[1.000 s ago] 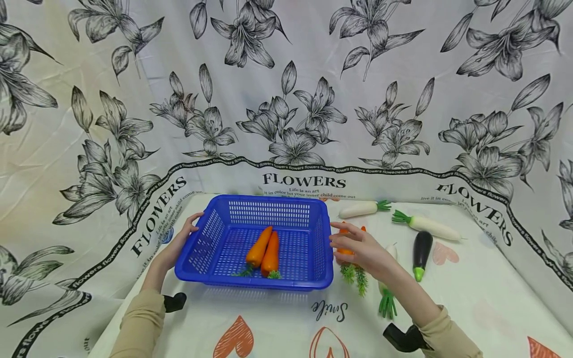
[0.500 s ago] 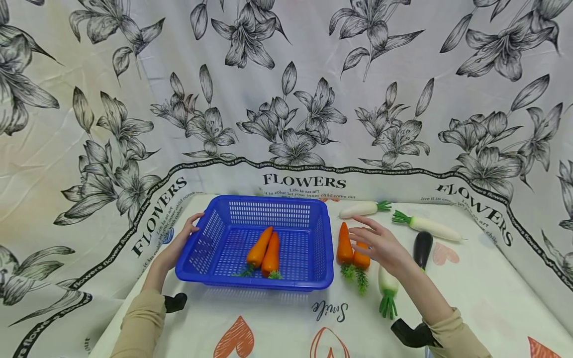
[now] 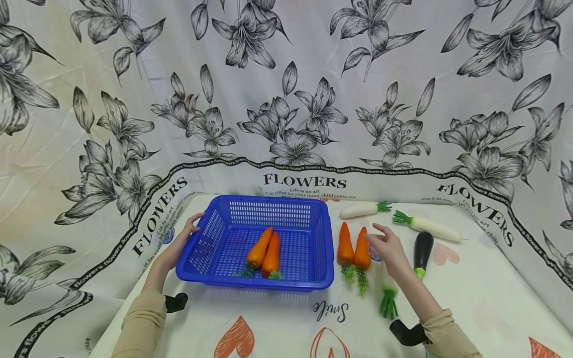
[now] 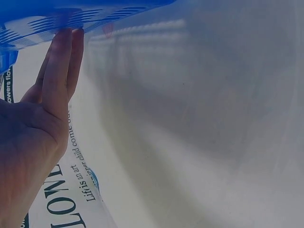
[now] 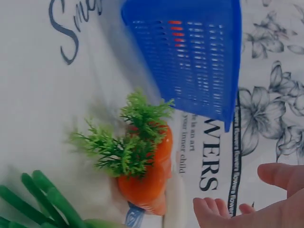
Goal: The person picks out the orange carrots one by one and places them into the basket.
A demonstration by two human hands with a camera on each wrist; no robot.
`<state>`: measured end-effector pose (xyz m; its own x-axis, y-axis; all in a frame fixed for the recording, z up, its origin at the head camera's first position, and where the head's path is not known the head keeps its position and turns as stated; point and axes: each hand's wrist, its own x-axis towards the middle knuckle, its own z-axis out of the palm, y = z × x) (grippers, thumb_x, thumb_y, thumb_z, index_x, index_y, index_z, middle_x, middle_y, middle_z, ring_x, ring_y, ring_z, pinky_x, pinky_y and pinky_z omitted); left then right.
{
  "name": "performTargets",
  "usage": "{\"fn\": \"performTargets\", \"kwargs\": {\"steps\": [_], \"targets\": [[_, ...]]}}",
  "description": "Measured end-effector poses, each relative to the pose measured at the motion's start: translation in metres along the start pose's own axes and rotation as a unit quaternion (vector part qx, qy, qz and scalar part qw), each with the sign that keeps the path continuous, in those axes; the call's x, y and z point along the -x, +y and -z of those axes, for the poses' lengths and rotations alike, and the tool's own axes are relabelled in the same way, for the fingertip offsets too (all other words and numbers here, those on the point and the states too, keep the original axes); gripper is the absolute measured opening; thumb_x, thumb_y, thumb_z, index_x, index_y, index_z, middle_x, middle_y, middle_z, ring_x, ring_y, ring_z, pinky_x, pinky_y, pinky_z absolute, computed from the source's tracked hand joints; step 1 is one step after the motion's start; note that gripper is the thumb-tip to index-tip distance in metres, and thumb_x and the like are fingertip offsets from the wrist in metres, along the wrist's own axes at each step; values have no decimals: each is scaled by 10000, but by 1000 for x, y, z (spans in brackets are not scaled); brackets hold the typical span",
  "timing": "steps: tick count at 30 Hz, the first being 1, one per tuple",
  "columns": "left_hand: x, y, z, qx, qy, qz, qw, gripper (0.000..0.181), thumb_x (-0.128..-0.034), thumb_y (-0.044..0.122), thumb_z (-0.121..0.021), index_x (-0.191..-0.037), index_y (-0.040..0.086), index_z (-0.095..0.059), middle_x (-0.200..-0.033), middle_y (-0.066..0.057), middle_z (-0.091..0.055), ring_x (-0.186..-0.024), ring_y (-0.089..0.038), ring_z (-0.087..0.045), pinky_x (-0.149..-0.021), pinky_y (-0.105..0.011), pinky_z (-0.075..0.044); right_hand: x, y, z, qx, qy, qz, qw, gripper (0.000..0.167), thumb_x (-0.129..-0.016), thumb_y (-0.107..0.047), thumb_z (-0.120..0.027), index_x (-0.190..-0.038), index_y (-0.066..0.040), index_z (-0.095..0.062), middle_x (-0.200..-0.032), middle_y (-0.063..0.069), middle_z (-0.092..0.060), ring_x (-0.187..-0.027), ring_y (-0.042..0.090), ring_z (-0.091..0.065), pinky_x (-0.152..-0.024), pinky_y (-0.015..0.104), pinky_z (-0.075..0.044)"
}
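My left hand (image 3: pixel 176 244) rests against the left side of a blue basket (image 3: pixel 286 283); in the left wrist view, its straight fingers (image 4: pixel 57 71) touch the basket's wall. Inside the basket lie two orange carrots, one (image 3: pixel 259 247) leaning beside the other (image 3: pixel 270 258). Two more carrots (image 3: pixel 345 244) (image 3: pixel 361 251) lie on the cloth right of the basket. My right hand (image 3: pixel 394 251) is just right of them, over a white radish with green leaves (image 3: pixel 388 303). It holds nothing; the right wrist view shows thumb and fingers apart.
Right of my right hand lies a dark eggplant (image 3: pixel 423 251). Behind are two white radishes, one (image 3: pixel 358 210) near the basket's back right corner, another (image 3: pixel 436 228) farther right. A flower-printed curtain (image 3: pixel 304 124) rises behind the cloth-covered table (image 3: pixel 492 318).
My right hand has moved from the basket's right side out to the right, past the two carrots, and its fingers have drawn in. The left hand and basket look unmoved.
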<state>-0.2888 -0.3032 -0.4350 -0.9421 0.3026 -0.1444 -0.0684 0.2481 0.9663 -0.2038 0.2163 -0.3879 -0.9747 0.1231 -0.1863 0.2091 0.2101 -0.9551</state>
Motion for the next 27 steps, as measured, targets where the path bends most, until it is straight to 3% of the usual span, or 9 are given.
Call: {"fn": "performTargets", "kwargs": {"steps": [6, 15, 20, 27], "targets": [[-1, -1, 0, 11, -7, -12, 10000, 537, -980, 276, -213, -1492, 316, -55, -1480, -194, -135, -1103, -269, -453, -829, -324, -435, 0, 9, -3, 163, 151, -222, 9995, 658, -965, -192, -473, -1506, -11, -145, -1419, 332, -332, -1298, 432, -384, -1055, 515, -342], [-1, -2, 2, 2, -14, -27, 10000, 543, -977, 276, -211, -1495, 314, -51, -1484, -190, -129, -1078, -247, -457, -822, -324, -437, -2, 24, -8, 633, 81, -413, 9971, 723, -948, -226, -473, -1512, -10, -76, -1463, 361, -224, -1294, 451, -353, -993, 520, -384], [-1, -1, 2, -11, 6, 2, 10000, 549, -976, 281, -214, -1499, 314, -48, -1492, -185, -116, -1109, -273, -443, -832, -323, -430, -3, 29, -11, 420, 30, -590, 9974, 741, -946, -208, -471, -1516, -21, -36, -1493, 363, -133, -1351, 478, -247, -1063, 591, -273], [0, 1, 0, -46, 59, 47, 10000, 546, -975, 289, -217, -1497, 316, -56, -1494, -188, -117, -1137, -300, -429, -840, -321, -424, -8, 36, -14, 329, 99, -698, 9970, 752, -943, -198, -473, -1517, -26, -19, -1503, 360, -97, -1377, 479, -188, -1070, 589, -257]]}}
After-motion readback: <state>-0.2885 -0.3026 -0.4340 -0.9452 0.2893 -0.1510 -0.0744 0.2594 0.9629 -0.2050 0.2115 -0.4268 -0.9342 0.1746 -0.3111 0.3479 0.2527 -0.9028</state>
